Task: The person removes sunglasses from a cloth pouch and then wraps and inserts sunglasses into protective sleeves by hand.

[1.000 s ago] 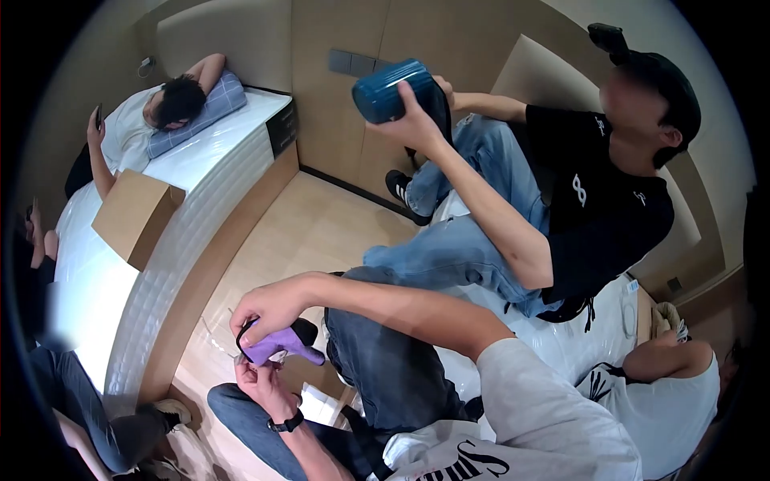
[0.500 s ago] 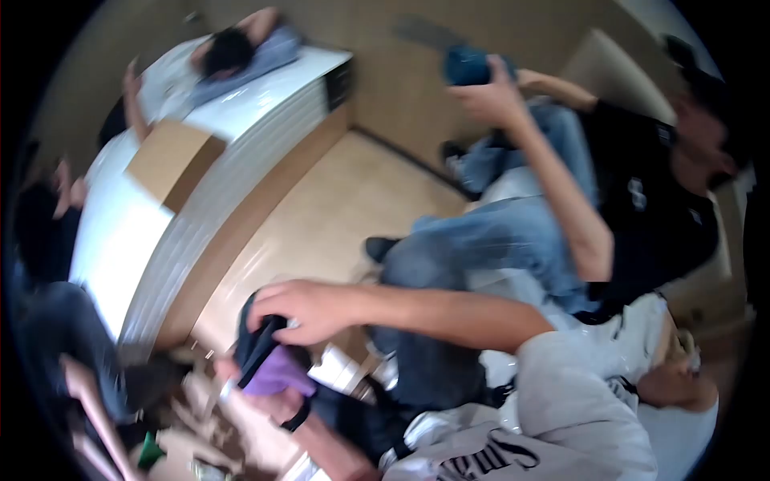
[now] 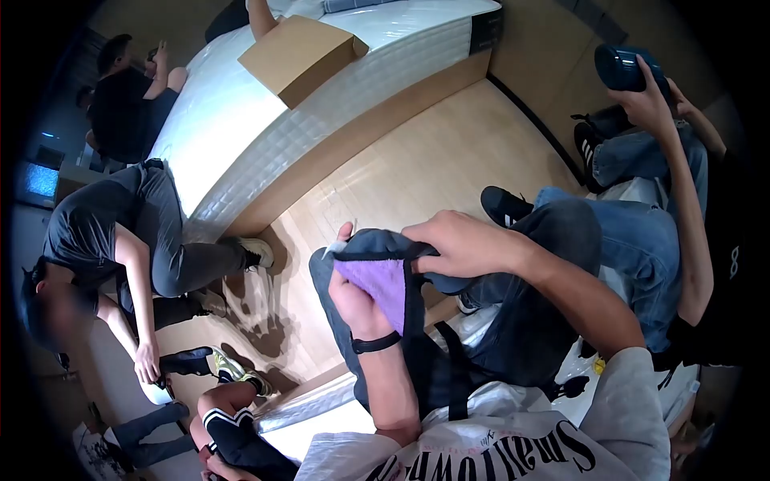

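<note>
A dark blue cloth piece with a black edge and a purple panel (image 3: pixel 383 287) is held over my lap. My left hand (image 3: pixel 353 305), with a black band at its wrist, reaches up behind the purple panel. One fingertip shows above the cloth's top edge beside a small white bit I cannot make out. Most of the left fingers are hidden by the fabric. From the right, my right hand (image 3: pixel 461 244) grips the cloth's dark upper corner between thumb and fingers. A black strap (image 3: pixel 454 373) lies across my lap below.
A cardboard box (image 3: pixel 301 60) sits on a plastic-wrapped mattress (image 3: pixel 233 132) ahead. At right, a person in jeans holds a dark blue cylinder (image 3: pixel 630 68). Several people sit around me, one bending forward at left (image 3: pixel 120 240). Wooden floor (image 3: pixel 361 168) lies between us.
My view has swung left, so the box and mattress sit higher and farther right. The cloth is now spread flatter, with more purple showing. Both hands still hold it.
</note>
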`<state>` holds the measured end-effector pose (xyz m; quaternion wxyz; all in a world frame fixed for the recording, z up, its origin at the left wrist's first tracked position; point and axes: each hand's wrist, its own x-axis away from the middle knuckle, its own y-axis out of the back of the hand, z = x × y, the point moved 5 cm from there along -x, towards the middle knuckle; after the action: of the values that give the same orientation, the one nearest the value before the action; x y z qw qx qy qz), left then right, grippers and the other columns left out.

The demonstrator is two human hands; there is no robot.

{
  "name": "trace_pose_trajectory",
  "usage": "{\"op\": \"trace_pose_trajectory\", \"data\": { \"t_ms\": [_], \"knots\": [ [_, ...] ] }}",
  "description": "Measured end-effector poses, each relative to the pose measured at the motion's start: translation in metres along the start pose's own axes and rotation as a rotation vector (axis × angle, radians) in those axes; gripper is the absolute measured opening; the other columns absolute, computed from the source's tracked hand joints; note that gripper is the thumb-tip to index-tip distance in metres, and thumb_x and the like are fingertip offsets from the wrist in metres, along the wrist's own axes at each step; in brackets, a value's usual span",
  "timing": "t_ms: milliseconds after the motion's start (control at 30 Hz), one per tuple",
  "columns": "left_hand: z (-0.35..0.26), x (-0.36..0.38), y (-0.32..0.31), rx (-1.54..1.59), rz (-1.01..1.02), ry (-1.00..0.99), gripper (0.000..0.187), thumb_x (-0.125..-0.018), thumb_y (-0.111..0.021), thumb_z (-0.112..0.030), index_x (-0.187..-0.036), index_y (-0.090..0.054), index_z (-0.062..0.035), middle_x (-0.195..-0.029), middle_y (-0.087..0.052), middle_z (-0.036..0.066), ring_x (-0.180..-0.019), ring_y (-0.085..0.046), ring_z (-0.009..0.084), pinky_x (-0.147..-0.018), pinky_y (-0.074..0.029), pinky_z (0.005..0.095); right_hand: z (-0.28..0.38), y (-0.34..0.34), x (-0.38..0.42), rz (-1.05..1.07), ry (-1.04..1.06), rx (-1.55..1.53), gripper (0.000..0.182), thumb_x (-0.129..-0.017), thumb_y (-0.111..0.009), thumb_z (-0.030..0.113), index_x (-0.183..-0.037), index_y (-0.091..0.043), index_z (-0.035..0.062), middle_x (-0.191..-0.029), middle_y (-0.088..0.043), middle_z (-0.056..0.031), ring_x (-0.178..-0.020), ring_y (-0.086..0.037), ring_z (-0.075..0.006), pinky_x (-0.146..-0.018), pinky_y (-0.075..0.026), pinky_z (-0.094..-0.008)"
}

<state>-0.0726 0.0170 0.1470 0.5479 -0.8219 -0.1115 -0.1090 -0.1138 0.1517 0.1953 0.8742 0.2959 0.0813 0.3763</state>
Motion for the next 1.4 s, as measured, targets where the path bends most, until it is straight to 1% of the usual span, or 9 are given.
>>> {"op": "trace_pose_trajectory", "data": {
  "t_ms": [200, 333, 400, 567, 733, 900, 1233, 1300, 1400],
  "knots": [
    [0.018, -0.004, 0.0, -0.088, -0.008, 0.017, 0.039, -0.093, -0.033, -0.024, -0.127, -0.043, -0.0066, -0.107, -0.058, 0.01, -0.1, -0.056, 0.0255, -0.089, -0.043, 0.0405, -0.006, 0.012, 0.006, -0.175, -0.071, 0.178, 0.027, -0.073, -0.064, 0.025, -0.084, -0.058, 0.0013, -0.069, -0.06, -0.0217, -0.071, -0.06, -0.0398, -0.068, -0.048, -0.0449],
    [0.014, -0.001, -0.007, -0.198, -0.037, -0.123, 0.049, -0.093, -0.036, -0.038, -0.128, -0.04, -0.0051, -0.127, -0.046, 0.008, -0.119, -0.041, 0.0229, -0.099, -0.032, 0.0386, -0.005, 0.022, 0.008, -0.286, -0.116, 0.304, 0.029, -0.075, -0.063, 0.027, -0.08, -0.056, -0.0005, -0.065, -0.059, -0.0231, -0.067, -0.059, -0.0403, -0.065, -0.048, -0.0449],
    [0.005, 0.003, -0.017, -0.591, -0.15, -0.431, 0.054, -0.093, -0.035, -0.042, -0.132, -0.035, -0.0044, -0.131, -0.042, 0.01, -0.122, -0.037, 0.0219, -0.1, -0.029, 0.0372, -0.003, 0.027, 0.009, -0.308, -0.14, 0.329, 0.028, -0.075, -0.063, 0.025, -0.082, -0.054, -0.0009, -0.065, -0.057, -0.0227, -0.065, -0.057, -0.041, -0.06, -0.046, -0.0444],
    [0.015, 0.006, -0.035, -0.616, 0.042, -0.37, 0.046, -0.087, -0.056, -0.011, -0.129, -0.038, -0.0045, -0.114, -0.052, 0.01, -0.098, -0.053, 0.0138, -0.086, -0.042, 0.0269, 0.003, 0.027, 0.011, -0.324, -0.044, 0.401, 0.022, -0.071, -0.063, 0.02, -0.077, -0.056, -0.0001, -0.061, -0.057, -0.0199, -0.062, -0.058, -0.0385, -0.057, -0.046, -0.0432],
    [0.021, 0.001, -0.023, -0.522, 0.1, -0.196, 0.041, -0.085, -0.065, -0.016, -0.119, -0.046, -0.002, -0.099, -0.056, 0.005, -0.088, -0.054, 0.0109, -0.082, -0.044, 0.0255, 0.003, 0.025, 0.013, -0.335, 0.001, 0.387, 0.015, -0.072, -0.058, 0.014, -0.08, -0.06, 0.0008, -0.06, -0.057, -0.0191, -0.06, -0.059, -0.0366, -0.058, -0.047, -0.043],
    [0.02, 0.002, -0.018, -0.582, 0.124, -0.334, 0.034, -0.083, -0.068, -0.019, -0.107, -0.051, -0.0017, -0.095, -0.057, 0.004, -0.085, -0.053, 0.0097, -0.079, -0.043, 0.0237, 0.002, 0.023, 0.014, -0.374, 0.07, 0.318, 0.015, -0.072, -0.054, 0.01, -0.082, -0.06, 0.0003, -0.062, -0.057, -0.0202, -0.061, -0.057, -0.038, -0.059, -0.046, -0.0437],
    [0.023, 0.002, -0.021, -0.623, 0.08, -0.436, 0.036, -0.085, -0.064, -0.015, -0.114, -0.047, -0.0027, -0.099, -0.057, 0.006, -0.089, -0.055, 0.012, -0.08, -0.044, 0.0255, -0.004, 0.021, 0.009, -0.347, 0.004, 0.107, 0.018, -0.076, -0.05, 0.014, -0.082, -0.058, -0.0007, -0.066, -0.058, -0.0233, -0.066, -0.057, -0.0422, -0.064, -0.046, -0.0476],
    [0.016, 0.01, -0.024, -0.765, -0.057, -0.757, 0.035, -0.083, -0.064, -0.01, -0.113, -0.047, -0.0027, -0.102, -0.051, 0.006, -0.088, -0.05, 0.0123, -0.081, -0.039, 0.0236, -0.004, 0.026, 0.011, -0.395, -0.041, 0.162, 0.018, -0.076, -0.05, 0.014, -0.081, -0.058, -0.0011, -0.066, -0.058, -0.0238, -0.067, -0.057, -0.0422, -0.065, -0.046, -0.0478],
    [0.011, 0.026, -0.024, -0.837, -0.08, -0.924, 0.021, -0.083, -0.059, -0.004, -0.101, -0.049, -0.0012, -0.091, -0.05, 0.005, -0.076, -0.047, 0.0105, -0.069, -0.04, 0.0236, -0.006, 0.034, 0.012, -0.469, -0.113, 0.219, 0.018, -0.077, -0.05, 0.013, -0.083, -0.059, -0.002, -0.067, -0.058, -0.0251, -0.067, -0.057, -0.0423, -0.064, -0.047, -0.048]
  ]
}}
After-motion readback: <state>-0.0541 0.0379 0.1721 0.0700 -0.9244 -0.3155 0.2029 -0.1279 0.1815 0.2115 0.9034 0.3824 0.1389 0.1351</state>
